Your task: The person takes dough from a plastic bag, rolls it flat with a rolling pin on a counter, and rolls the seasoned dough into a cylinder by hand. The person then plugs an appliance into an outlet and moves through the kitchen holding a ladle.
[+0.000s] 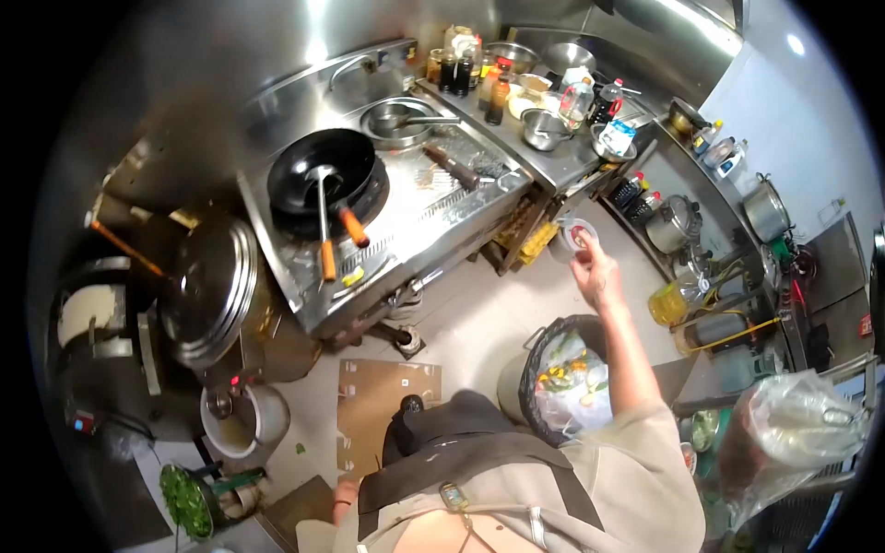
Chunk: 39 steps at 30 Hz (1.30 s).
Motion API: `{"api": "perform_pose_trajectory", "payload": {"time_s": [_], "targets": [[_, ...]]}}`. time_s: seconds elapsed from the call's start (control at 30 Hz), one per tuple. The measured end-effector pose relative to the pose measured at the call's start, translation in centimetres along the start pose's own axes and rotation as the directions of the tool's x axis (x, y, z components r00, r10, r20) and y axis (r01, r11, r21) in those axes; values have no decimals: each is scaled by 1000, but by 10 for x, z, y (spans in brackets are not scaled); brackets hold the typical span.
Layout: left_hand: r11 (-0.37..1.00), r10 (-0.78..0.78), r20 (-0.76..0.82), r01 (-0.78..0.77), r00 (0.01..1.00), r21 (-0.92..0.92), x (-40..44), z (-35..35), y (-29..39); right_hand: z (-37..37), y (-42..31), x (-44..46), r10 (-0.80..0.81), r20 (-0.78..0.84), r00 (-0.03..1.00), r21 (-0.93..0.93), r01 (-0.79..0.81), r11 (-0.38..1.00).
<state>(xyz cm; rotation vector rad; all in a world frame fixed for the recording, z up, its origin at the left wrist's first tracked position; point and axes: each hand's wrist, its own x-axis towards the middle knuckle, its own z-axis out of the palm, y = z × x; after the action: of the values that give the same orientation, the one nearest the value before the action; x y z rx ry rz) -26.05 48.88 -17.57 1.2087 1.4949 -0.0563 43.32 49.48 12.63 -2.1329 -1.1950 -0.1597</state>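
My right hand (597, 275) reaches forward over the floor, its fingers closed on a round clear plastic tub (564, 243) with something red at it. Below that arm stands a bin (513, 387) lined with a black bag, holding vegetable scraps and clear plastic. My left hand (345, 494) hangs low beside my apron (442, 470). Only a small part of it shows, so its fingers cannot be made out. Under it lies a flattened cardboard sheet (369, 405) on the floor.
A black wok (313, 166) with a wooden-handled ladle sits on the steel stove (415, 240). To the left are a large lidded pot (207, 295) and a white bucket (267, 419). Shelves (710, 194) with pots and bottles line the right; a plastic bag (793, 424) hangs nearby.
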Motion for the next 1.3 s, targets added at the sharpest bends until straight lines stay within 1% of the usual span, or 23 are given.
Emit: {"api": "perform_pose_trajectory", "payload": {"time_s": [0.1,0.2,0.3,0.37,0.47,0.5,0.53,0.6,0.67,0.73,0.8,0.87,0.93,0.97,1.0,1.03,1.07,1.1,1.13,1.17,1.2,1.23,1.3], "targets": [[965,-36,-14,31,999,-259,67,-44,86,4,5,122,-42,-93,995,26,45,999],[977,-52,-105,29,993,-212,118,-79,146,33,31,233,24,-130,991,41,-19,999],[979,-15,-170,-21,985,-205,139,-84,167,101,102,353,19,-42,999,-18,-20,1000],[988,-56,-178,29,982,-154,153,-64,210,155,144,438,116,39,993,-16,-115,993],[982,-182,-184,168,966,-86,193,-15,307,225,227,568,126,-51,991,-157,-133,979],[978,-207,-187,196,960,-77,210,-3,346,252,270,607,110,-159,981,-93,-126,988],[975,-221,-198,209,955,-78,228,8,391,258,289,638,241,-108,964,-89,-251,964],[969,-241,-227,222,944,-106,257,24,463,292,367,698,296,-169,940,-116,-317,941],[966,-249,-264,219,932,-137,275,32,521,301,390,729,369,-218,904,-158,-405,900],[962,-262,-327,219,908,-163,285,36,560,342,458,765,312,-210,927,-91,-336,937],[955,-290,-391,234,874,-183,285,39,581,368,482,782,241,-284,928,-227,-310,923],[945,-325,-458,267,828,-188,275,40,588,379,503,801,345,-100,933,-256,-359,898],[933,-360,-536,305,763,-192,247,43,579,375,499,803,335,-87,938,-401,-341,850],[926,-374,-587,329,718,-187,223,45,572,410,560,808,184,-186,965,-424,-248,871],[916,-381,-647,366,661,-165,189,51,561,433,623,807,-293,-73,953,-721,153,676],[909,-328,-726,412,605,-67,148,58,548,454,672,814,-292,77,953,-852,215,477],[873,-183,-808,471,560,129,112,59,529,447,667,815,-313,-44,949,-670,204,713],[773,-45,-863,565,503,289,78,61,535,438,645,820,-546,49,837,-689,424,588],[716,49,-906,618,420,325,59,57,532,416,619,823,-245,231,942,-759,332,561],[734,76,-948,626,310,264,56,49,549,419,626,841,-109,352,930,-803,360,475],[852,-166,-965,522,201,-37,73,30,602,378,578,835,-136,377,916,-501,325,802],[950,-80,-987,310,138,-34,86,14,597,371,562,834,-147,347,926,-670,354,653],[953,123,-976,254,180,167,118,-5,662,349,506,838,67,357,932,-675,208,708]]}}
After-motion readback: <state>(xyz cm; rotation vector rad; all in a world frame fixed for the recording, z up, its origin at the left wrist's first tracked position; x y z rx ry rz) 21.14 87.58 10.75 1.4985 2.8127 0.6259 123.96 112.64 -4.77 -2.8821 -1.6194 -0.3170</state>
